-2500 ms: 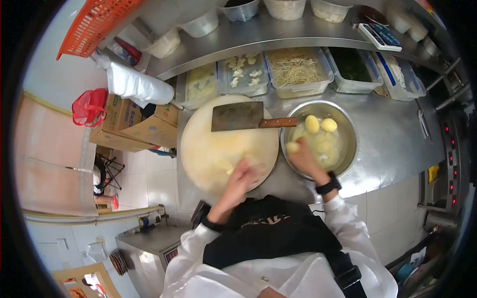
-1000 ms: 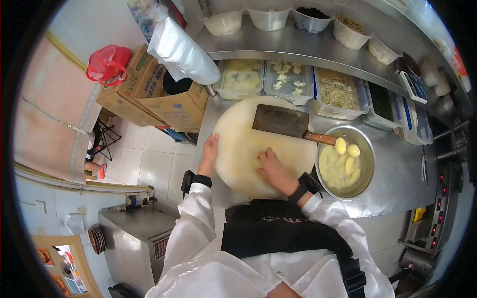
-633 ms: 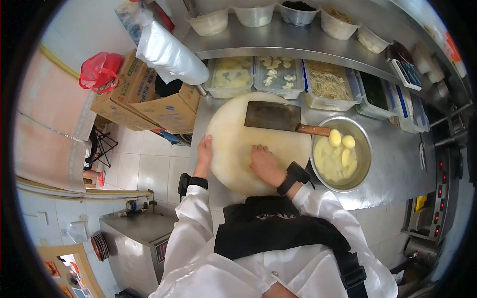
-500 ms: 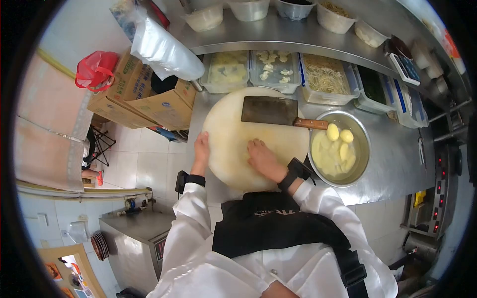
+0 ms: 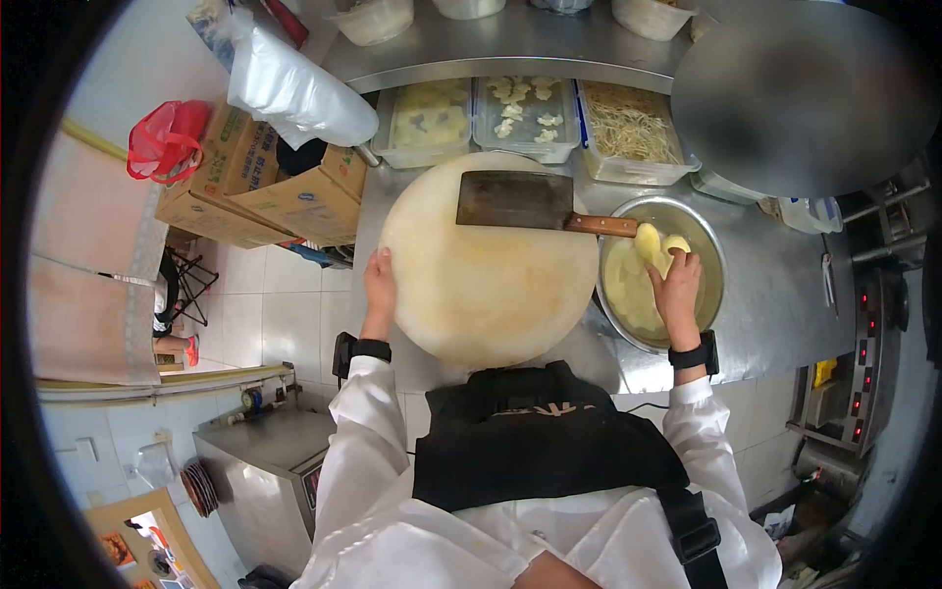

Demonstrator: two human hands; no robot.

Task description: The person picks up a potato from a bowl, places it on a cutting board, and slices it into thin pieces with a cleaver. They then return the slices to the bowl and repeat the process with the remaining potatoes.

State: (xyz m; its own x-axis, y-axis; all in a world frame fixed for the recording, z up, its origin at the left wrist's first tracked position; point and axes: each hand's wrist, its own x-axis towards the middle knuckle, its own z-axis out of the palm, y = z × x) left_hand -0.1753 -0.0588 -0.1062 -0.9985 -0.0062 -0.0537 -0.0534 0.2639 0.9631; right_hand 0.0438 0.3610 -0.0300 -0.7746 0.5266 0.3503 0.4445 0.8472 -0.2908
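A large round chopping board (image 5: 481, 294) lies on the steel counter in front of me. My left hand (image 5: 380, 285) rests along its left rim, fingers stretched out and holding nothing else. Across the board's far side lies a cleaver (image 5: 515, 198), its wooden handle (image 5: 603, 226) reaching over the bowl's rim. The metal bowl (image 5: 719, 285) stands to the right, with peeled potatoes in cloudy liquid. Over it, my right hand (image 5: 677, 290) has its fingers closed on a peeled potato (image 5: 675, 243). Another potato (image 5: 648, 239) sits just left of those fingertips.
Behind the board are plastic tubs, one with pale florets (image 5: 527, 118) and one with sprouts (image 5: 631, 128). A steel shelf (image 5: 500, 49) with bowls overhangs them. Cardboard boxes (image 5: 285, 196) stand at left beside a plastic bag roll (image 5: 299, 83). A blurred patch hides the upper right.
My right hand has moved right, from the board to the potatoes in the bowl, closing on one. My left hand stays at the board's left rim. The view has shifted slightly.
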